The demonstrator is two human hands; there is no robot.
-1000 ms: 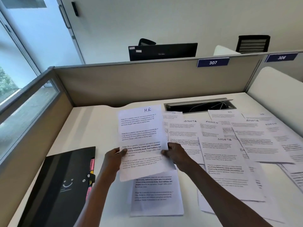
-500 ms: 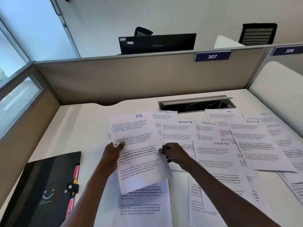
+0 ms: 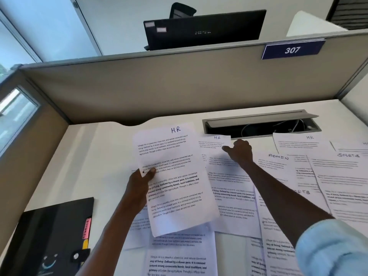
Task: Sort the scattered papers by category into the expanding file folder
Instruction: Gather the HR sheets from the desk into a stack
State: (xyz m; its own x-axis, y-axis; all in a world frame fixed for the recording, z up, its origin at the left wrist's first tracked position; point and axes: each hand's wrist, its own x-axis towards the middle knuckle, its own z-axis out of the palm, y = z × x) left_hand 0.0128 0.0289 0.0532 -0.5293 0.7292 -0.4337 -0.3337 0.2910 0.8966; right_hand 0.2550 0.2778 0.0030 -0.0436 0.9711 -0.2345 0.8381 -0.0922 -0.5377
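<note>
The left hand [image 3: 140, 183] pinches a sheet marked "HR" [image 3: 175, 178], lifted just left of the desk's cable slot [image 3: 260, 124]. The right hand [image 3: 240, 151] reaches out with curled fingers onto another "HR" paper [image 3: 214, 143] under that slot; whether it grips is unclear. The black folder [image 3: 49, 236] lies far left.

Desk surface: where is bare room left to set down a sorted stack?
Bare desk lies left of the held HR sheet, between the side partition and the black folder. A thinner strip runs along the back partition. Right of the left hand, overlapping papers crowd everything.
</note>
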